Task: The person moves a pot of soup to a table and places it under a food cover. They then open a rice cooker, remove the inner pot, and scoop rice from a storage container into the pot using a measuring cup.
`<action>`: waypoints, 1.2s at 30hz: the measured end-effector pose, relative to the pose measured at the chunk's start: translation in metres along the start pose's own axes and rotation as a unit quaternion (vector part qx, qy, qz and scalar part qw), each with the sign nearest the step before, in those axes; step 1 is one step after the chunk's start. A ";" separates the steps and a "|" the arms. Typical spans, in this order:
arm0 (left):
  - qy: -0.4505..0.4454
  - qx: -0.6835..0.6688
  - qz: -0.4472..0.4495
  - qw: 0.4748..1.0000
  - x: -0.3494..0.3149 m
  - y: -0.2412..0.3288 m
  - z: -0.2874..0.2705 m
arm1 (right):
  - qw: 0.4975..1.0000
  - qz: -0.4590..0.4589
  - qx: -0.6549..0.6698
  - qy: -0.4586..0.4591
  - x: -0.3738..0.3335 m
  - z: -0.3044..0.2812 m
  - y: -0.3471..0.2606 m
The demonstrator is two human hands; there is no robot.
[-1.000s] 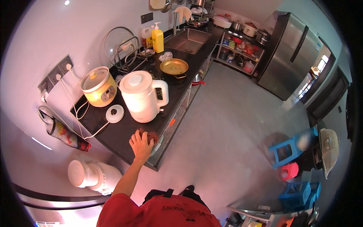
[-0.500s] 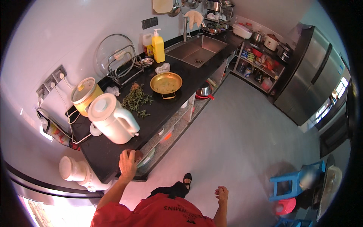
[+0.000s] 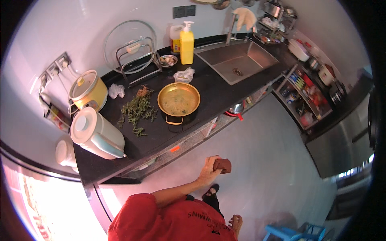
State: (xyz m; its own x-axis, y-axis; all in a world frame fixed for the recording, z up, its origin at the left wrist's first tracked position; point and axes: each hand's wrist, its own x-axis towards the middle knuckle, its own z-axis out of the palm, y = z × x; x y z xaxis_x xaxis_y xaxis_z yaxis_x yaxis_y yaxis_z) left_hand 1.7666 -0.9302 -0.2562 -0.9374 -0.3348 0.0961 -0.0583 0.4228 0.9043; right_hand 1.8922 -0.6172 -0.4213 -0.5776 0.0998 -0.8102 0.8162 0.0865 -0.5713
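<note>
Brown cloth (image 3: 223,166), free end rightward

On the black table (image 3: 213,87) we see a pan (image 3: 179,100); left of the pan, herbs (image 3: 138,109), a kettle (image 3: 99,134) and a cooker (image 3: 89,90); behind the pan, a bowl (image 3: 169,65) and a yellow bottle (image 3: 187,48).

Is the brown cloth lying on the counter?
No, the left hand holds the brown cloth in the air, apart from the counter.

A yellow pump bottle (image 3: 187,48) stands beside the sink (image 3: 229,66).
</note>
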 end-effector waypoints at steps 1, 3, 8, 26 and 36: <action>0.009 -0.007 -0.016 1.000 0.011 0.005 0.009 | 0.999 -0.041 -0.011 -0.016 0.005 -0.001 -0.032; 0.047 -0.033 -0.015 0.998 0.036 0.007 0.027 | 0.991 -0.124 -0.029 -0.045 0.021 0.005 -0.115; 0.118 -0.161 -0.149 0.968 0.097 0.016 0.071 | 0.873 -0.422 -0.144 -0.196 0.052 0.049 -0.315; 0.623 0.122 -0.153 0.758 0.126 0.079 -0.151 | 0.517 -0.768 -0.362 -0.111 0.022 0.322 -0.556; 0.339 -0.227 -0.338 0.848 0.153 0.085 -0.237 | 0.465 -0.807 -0.351 -0.094 0.025 0.400 -0.589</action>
State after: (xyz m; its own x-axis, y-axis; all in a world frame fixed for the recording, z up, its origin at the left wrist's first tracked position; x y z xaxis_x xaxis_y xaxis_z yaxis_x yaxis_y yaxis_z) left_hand 1.6995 -1.1452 -0.0660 -0.3214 -0.8438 -0.4297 -0.2205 -0.3746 0.9006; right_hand 1.4021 -1.0618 -0.1572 -0.3654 -0.7389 0.5661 -0.9228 0.2076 -0.3246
